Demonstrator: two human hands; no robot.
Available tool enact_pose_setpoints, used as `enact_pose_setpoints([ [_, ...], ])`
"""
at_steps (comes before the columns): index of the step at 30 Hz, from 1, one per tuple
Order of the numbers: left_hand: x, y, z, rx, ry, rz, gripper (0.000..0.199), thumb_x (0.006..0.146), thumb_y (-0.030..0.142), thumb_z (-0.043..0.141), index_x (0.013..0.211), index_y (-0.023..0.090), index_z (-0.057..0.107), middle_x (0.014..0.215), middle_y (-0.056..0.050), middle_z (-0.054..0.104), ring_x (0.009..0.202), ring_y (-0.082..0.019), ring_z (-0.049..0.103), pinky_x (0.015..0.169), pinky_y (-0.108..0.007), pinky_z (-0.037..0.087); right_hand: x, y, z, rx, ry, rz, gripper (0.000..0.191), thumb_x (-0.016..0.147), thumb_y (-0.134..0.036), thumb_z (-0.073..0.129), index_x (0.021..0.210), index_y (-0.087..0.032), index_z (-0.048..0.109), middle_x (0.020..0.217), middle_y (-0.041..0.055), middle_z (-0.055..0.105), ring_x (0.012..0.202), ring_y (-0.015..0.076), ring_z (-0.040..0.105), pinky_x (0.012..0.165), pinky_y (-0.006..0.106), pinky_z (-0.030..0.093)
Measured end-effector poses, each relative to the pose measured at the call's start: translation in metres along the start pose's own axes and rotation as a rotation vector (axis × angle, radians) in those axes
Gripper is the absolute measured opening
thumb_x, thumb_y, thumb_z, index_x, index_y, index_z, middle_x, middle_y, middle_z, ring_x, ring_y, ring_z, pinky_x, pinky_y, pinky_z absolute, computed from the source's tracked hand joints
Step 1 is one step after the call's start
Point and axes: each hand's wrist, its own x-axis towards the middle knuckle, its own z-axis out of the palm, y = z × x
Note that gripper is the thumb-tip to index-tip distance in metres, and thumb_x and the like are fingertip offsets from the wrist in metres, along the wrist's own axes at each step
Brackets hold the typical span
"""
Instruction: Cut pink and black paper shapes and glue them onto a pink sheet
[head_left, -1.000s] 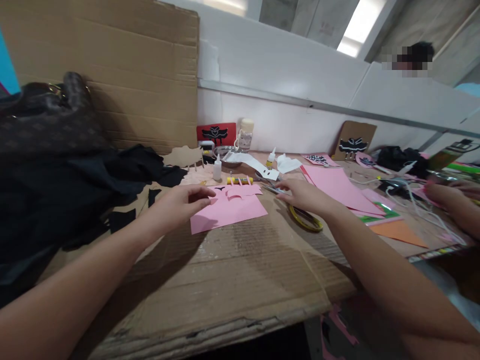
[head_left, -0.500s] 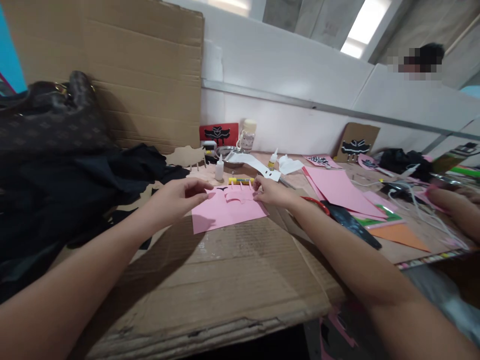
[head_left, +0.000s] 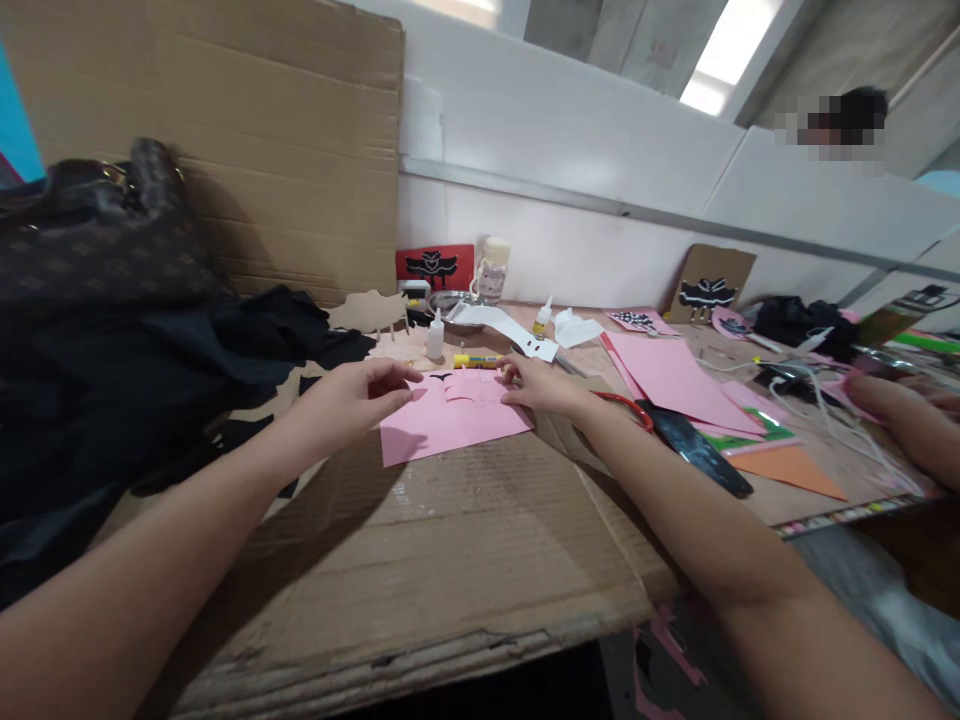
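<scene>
A pink paper sheet [head_left: 439,430] lies flat on the cardboard in front of me. On its upper part rests a pink paper cutout [head_left: 466,388] with narrow prongs along its far edge. My right hand [head_left: 534,385] has its fingers bent in at the cutout's right end, gripping it. My left hand [head_left: 364,395] is over the sheet's left edge, thumb and fingers apart, holding nothing. A small black shape [head_left: 439,377] shows near the sheet's far edge, left of the cutout. Just behind lies a yellow tube [head_left: 477,361].
Glue bottles [head_left: 435,338] stand behind the sheet. To the right are red-handled scissors [head_left: 634,405], a dark phone [head_left: 701,452] and pink sheets [head_left: 679,380]. Black fabric [head_left: 97,400] and a brown handbag [head_left: 105,240] fill the left. A co-worker's hand [head_left: 892,405] is at far right.
The cutout's prongs, raised before, now lie lower against the sheet. My right hand has shifted slightly with it. My left hand keeps its place at the sheet's left edge.
</scene>
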Motion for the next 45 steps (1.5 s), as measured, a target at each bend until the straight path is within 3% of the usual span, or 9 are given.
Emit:
enact_pose_setpoints([
  [9,-0.001,0.001,0.000,0.034,-0.004,0.014,0.043,0.085,0.060,0.065,0.108,0.026,0.080,0.112,-0.005,0.084,0.104,-0.030,0.075,0.089,-0.038,0.058,-0.011,-0.008,-0.005,0.069,-0.042,-0.006,0.064,0.084,-0.008,0.063,0.145,-0.027,0.065,0.107,0.0078,0.077,0.089,0.0255,0.070,0.078,0.037,0.057],
  [15,-0.001,0.002,-0.002,0.059,0.009,0.003,0.047,0.085,0.061,0.063,0.110,0.025,0.080,0.111,-0.006,0.085,0.103,-0.031,0.075,0.087,-0.038,0.058,-0.008,-0.006,0.003,0.121,0.077,-0.024,0.048,0.093,-0.019,0.066,0.140,-0.023,0.068,0.116,0.0115,0.077,0.098,0.0264,0.071,0.085,0.039,0.060],
  [19,0.001,-0.002,0.003,0.051,-0.009,0.021,0.043,0.082,0.054,0.065,0.108,0.025,0.082,0.116,-0.007,0.085,0.105,-0.031,0.076,0.091,-0.039,0.059,0.003,0.005,0.009,0.127,0.204,-0.007,0.042,0.100,-0.020,0.059,0.141,-0.022,0.068,0.133,0.0155,0.073,0.115,0.0290,0.071,0.099,0.045,0.059],
  [23,0.002,-0.003,0.010,0.042,-0.035,0.056,0.034,0.079,0.047,0.065,0.098,0.027,0.085,0.110,-0.006,0.086,0.101,-0.030,0.077,0.091,-0.038,0.059,0.024,0.008,0.010,0.103,0.239,-0.016,0.036,0.099,-0.017,0.061,0.133,-0.020,0.074,0.137,0.0172,0.073,0.122,0.0319,0.070,0.107,0.049,0.055],
  [28,0.000,0.000,0.012,0.038,-0.052,0.069,0.024,0.078,0.041,0.064,0.085,0.028,0.083,0.102,-0.004,0.086,0.098,-0.029,0.077,0.090,-0.038,0.060,0.066,-0.015,0.017,0.105,0.241,-0.057,0.024,0.101,-0.024,0.065,0.121,-0.022,0.078,0.132,0.0116,0.077,0.118,0.0294,0.072,0.101,0.043,0.056],
  [31,0.000,0.000,0.011,0.035,-0.068,0.064,0.023,0.080,0.041,0.062,0.085,0.027,0.081,0.099,-0.005,0.085,0.096,-0.028,0.077,0.089,-0.039,0.060,0.093,-0.034,0.027,0.110,0.230,-0.044,0.025,0.100,-0.033,0.071,0.121,-0.020,0.076,0.126,0.0114,0.079,0.111,0.0273,0.074,0.097,0.040,0.056],
  [37,-0.002,-0.005,0.018,0.035,-0.148,0.067,0.028,0.086,0.039,0.058,0.095,0.025,0.080,0.106,-0.007,0.085,0.100,-0.028,0.077,0.093,-0.039,0.059,0.134,-0.060,0.044,0.085,0.218,0.075,0.030,0.102,-0.041,0.073,0.118,-0.016,0.072,0.120,0.0089,0.074,0.106,0.0240,0.072,0.096,0.045,0.060],
  [41,-0.006,-0.002,0.035,0.037,-0.227,0.066,0.027,0.088,0.034,0.057,0.096,0.022,0.080,0.104,-0.007,0.085,0.093,-0.025,0.078,0.087,-0.035,0.060,0.125,-0.077,0.038,0.137,0.321,0.060,0.028,0.108,-0.034,0.059,0.128,-0.014,0.062,0.123,0.0143,0.072,0.110,0.0266,0.069,0.098,0.045,0.056],
  [45,-0.010,0.004,0.041,0.073,-0.236,0.064,0.028,0.092,0.030,0.054,0.101,0.021,0.080,0.104,-0.007,0.085,0.091,-0.024,0.077,0.083,-0.032,0.059,0.075,-0.081,0.026,0.228,0.323,-0.062,0.028,0.104,-0.027,0.054,0.131,-0.018,0.055,0.120,0.0123,0.074,0.103,0.0253,0.069,0.089,0.037,0.056],
])
